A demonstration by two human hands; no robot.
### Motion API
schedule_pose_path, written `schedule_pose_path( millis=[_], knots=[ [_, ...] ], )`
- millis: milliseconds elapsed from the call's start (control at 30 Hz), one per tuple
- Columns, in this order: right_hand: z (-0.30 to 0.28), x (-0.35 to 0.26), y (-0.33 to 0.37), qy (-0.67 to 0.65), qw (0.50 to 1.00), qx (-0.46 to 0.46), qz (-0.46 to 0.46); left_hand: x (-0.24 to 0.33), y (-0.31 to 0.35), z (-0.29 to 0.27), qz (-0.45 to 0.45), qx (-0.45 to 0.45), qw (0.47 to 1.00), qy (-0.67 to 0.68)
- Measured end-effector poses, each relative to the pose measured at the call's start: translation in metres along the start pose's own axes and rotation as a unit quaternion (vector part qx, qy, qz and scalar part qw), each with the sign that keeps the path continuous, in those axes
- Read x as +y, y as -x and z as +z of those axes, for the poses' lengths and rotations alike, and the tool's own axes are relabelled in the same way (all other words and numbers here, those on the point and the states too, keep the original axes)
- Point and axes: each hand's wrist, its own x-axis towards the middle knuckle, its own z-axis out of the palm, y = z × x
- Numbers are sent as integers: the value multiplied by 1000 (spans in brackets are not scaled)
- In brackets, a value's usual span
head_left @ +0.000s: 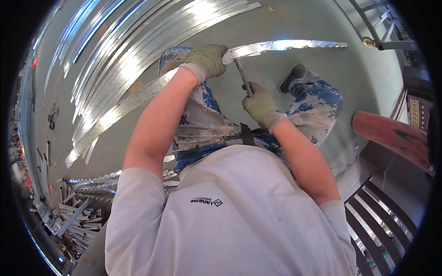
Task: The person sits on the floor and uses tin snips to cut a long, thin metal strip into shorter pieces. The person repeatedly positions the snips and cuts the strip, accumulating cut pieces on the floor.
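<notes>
A long shiny metal strip crosses in front of me from lower left to upper right. Its right part has a notched, jagged edge. Wrapped round the strip over my left thigh is my left hand, in a yellow-green work glove. My right hand, gloved alike, is closed on the handle of a slim rod-shaped metal tool. The tool's far end meets or lies just under the strip's near edge, right of my left hand; its exact kind cannot be made out.
Many long metal strips lie fanned out on the green floor at the upper left. Metal offcuts are piled at lower left. A red cylinder, a slatted dark rack and a metal frame stand at right.
</notes>
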Motion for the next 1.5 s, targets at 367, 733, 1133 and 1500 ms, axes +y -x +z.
schedule_pose_path(
  millis=[367, 733, 1133, 1500],
  knots=[
    [-37, -34, 1, 276, 958, 50, 52, 2, -27, -6, 52, -13, 998, 33],
    [-52, -48, 11, 303, 948, 47, 81, -12, 27, 19, 91, 167, 970, -152],
    [-106, -40, -30, 418, 901, 107, 46, 10, -58, -3, 103, 76, 988, -84],
    [-89, -13, -34, 407, 907, 74, 81, -5, -3, -7, 27, 75, 994, -74]
  ],
)
